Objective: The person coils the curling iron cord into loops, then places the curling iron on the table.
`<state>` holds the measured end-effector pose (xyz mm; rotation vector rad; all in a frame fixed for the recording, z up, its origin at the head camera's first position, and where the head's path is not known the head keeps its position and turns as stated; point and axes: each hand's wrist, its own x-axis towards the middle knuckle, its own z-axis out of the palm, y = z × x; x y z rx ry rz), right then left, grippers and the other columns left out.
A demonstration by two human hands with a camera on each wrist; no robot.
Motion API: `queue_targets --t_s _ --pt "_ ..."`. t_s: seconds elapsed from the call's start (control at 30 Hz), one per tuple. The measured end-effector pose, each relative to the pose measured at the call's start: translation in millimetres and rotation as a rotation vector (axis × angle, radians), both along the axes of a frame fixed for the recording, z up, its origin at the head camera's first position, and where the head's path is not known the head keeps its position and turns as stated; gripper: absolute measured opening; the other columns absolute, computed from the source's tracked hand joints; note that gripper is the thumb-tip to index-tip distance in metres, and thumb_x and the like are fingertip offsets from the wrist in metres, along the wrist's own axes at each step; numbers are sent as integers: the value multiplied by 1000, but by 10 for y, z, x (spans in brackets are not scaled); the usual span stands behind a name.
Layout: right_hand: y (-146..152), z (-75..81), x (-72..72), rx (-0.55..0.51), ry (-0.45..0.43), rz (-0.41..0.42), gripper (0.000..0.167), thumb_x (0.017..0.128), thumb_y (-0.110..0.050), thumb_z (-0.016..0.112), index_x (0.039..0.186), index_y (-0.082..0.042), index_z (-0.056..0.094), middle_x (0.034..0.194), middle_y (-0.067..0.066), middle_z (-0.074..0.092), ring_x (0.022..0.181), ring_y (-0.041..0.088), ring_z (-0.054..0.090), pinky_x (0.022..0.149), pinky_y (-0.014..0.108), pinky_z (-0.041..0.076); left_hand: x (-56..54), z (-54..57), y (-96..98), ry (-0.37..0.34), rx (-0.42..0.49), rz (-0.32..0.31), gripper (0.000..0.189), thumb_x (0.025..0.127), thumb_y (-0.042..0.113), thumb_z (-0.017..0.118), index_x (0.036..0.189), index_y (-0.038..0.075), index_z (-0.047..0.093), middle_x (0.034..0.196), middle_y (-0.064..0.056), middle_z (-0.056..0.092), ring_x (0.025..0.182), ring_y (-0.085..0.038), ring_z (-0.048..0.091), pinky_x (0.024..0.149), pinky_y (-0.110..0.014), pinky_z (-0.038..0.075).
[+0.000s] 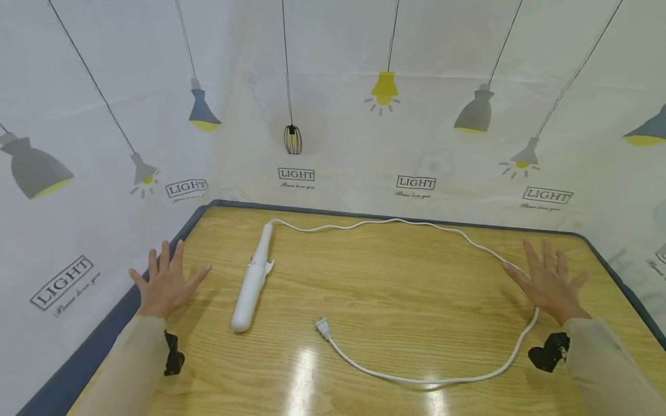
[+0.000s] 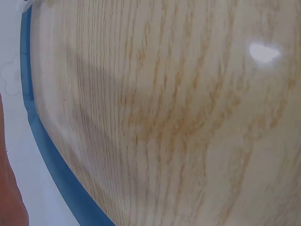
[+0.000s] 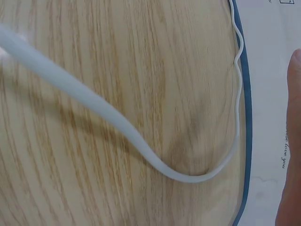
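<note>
A white curling iron (image 1: 253,283) lies on the left part of the wooden table, its rounded end toward the front. From its narrow far end a white cord (image 1: 359,223) runs along the back edge, loops round the right side and comes back to a two-prong plug (image 1: 323,328) near the front middle. My left hand (image 1: 165,286) is held with fingers spread, left of the curling iron and apart from it. On the right, my right hand (image 1: 551,283) also has its fingers spread and overlaps the cord in the head view. Both hands hold nothing.
The wood-grain table (image 1: 395,289) has a dark blue edge band (image 1: 333,211). Behind it and at both sides rises a pale sheet (image 1: 343,138) printed with hanging lamps. Black wrist mounts sit under both sleeves.
</note>
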<state>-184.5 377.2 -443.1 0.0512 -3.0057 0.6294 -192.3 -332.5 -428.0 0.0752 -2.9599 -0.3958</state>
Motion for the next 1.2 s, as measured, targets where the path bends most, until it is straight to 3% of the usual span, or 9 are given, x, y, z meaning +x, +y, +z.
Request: queue_targets --t_s 0.37,0.47,0.57,0.67,0.77,0.97,1.2 --pt "30 -20 -20 18 4 0 78 94 -51 38 148 -15 -4 145 26 -20 125 49 -24 72 74 -22 -60 30 99 -9 30 -31 91 87 65 37 148 7 1 147 -29 -4 131 -48 -12 84 -72 -17" --pt "6 -10 -60 -9 3 29 77 94 -49 39 148 -13 -3 145 29 -16 126 50 -22 73 75 -20 -87 65 231 -20 68 -51 91 87 64 37 147 4 5 148 -28 4 132 -47 -2 89 -72 -9" --pt "-56 23 -137 -35 1 78 76 94 -46 41 148 -10 1 145 33 -5 127 55 -9 80 77 -9 -102 106 418 -48 150 -64 87 88 61 39 145 -2 16 144 -29 21 129 -47 19 97 -66 11" --pt "-177 57 -251 -56 -7 142 75 95 -43 44 148 -5 7 143 35 10 125 57 9 86 74 6 -85 134 628 -86 251 -55 77 90 53 45 139 -5 30 132 -31 39 117 -45 40 90 -57 33" --pt "-370 100 -403 -95 -54 202 72 95 -40 45 146 0 14 140 35 20 123 56 19 89 70 15 -46 132 825 -121 316 -5 67 90 45 51 134 -4 40 120 -30 51 104 -42 52 79 -51 43" --pt "-999 139 -832 -159 -176 299 64 95 -39 46 139 5 31 133 33 36 118 50 36 90 60 32 78 62 1122 -201 406 103 65 85 42 60 130 -2 45 115 -26 55 94 -35 57 70 -44 48" --pt "-1800 23 -1238 -203 -162 348 48 93 -23 53 132 3 45 123 28 50 110 41 48 88 52 39 169 -29 1263 -168 449 129 64 81 25 67 133 -2 40 112 -23 57 88 -32 59 68 -45 47"
